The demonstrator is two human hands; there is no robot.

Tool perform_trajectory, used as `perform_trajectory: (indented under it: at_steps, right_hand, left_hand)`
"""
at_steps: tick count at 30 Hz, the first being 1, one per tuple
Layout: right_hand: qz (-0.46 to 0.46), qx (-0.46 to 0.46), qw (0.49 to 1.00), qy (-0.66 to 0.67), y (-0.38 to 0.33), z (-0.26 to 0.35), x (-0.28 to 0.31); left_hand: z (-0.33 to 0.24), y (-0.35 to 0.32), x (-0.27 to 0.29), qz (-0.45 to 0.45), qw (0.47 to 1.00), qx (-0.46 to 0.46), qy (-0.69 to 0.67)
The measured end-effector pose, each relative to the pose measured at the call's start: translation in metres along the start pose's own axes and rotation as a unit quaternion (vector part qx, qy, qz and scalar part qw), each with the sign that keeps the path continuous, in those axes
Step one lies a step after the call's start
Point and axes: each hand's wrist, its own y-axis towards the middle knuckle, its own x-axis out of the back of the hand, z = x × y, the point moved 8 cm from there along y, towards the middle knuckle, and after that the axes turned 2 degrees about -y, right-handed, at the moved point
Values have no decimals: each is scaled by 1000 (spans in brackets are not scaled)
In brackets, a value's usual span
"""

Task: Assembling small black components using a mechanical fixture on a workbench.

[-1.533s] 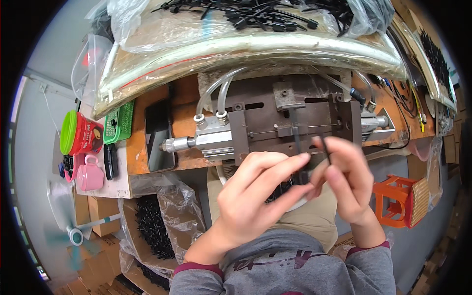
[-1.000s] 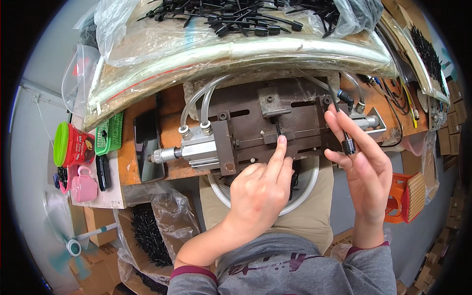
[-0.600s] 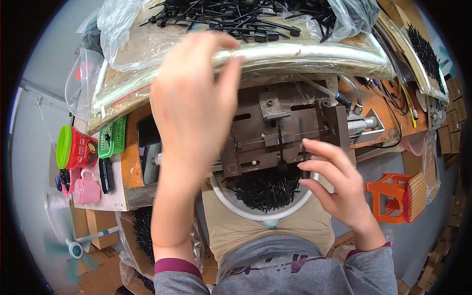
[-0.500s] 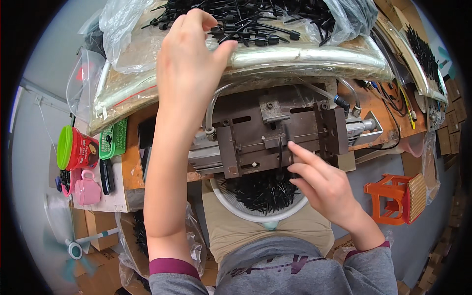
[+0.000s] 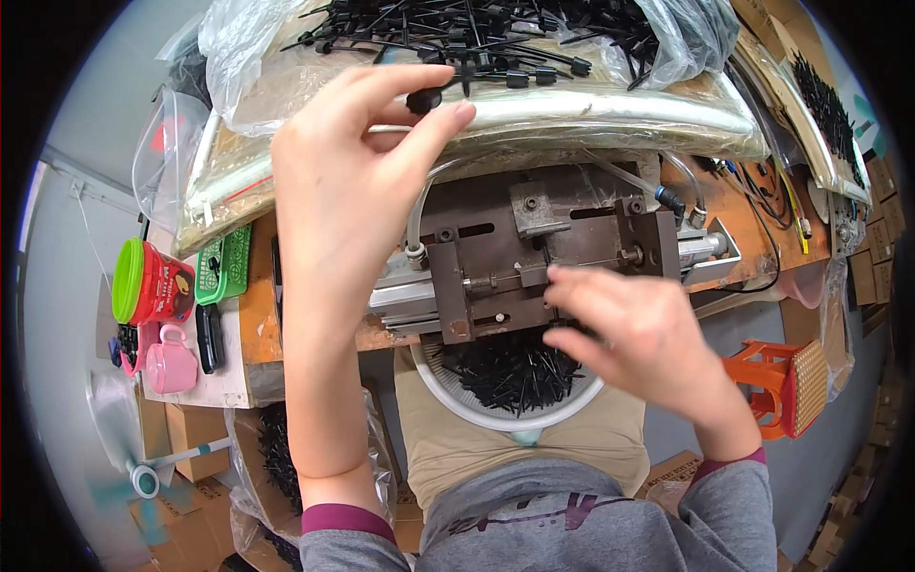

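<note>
My left hand is raised at the near edge of the bench-top pile of black plastic tie-like pieces. Its thumb and forefinger close on a black plastic piece with a round head. My right hand, smeared by motion, is at the small central block of the dark metal fixture. Its fingertips pinch a thin black plastic piece standing at the block, partly hidden by the fingers. Below the fixture, a white round basket on my lap holds many such black pieces.
Air cylinders with clear hoses flank the fixture. At left stand a red tub with green rim, a green basket and a pink mug. An orange stool is at right; a fan stands lower left.
My left hand has drawn back from the pile slightly toward me and left, now with a black piece in its fingers. My right hand has shifted slightly left and up at the block.
</note>
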Motion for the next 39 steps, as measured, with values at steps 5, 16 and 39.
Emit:
perform_trajectory:
  at_steps: [5, 16, 39]
  right_hand:
    - [-209, 39, 976, -38, 66, -38, 52]
    - [84, -34, 973, -211, 205, -79, 17]
    - [-76, -235, 897, 368, 138, -149, 80]
  left_hand:
    - [-16, -47, 3, -7, 999, -26, 35]
    - [-30, -148, -90, 112, 983, -107, 101]
    - [-27, -137, -93, 159, 967, -105, 171]
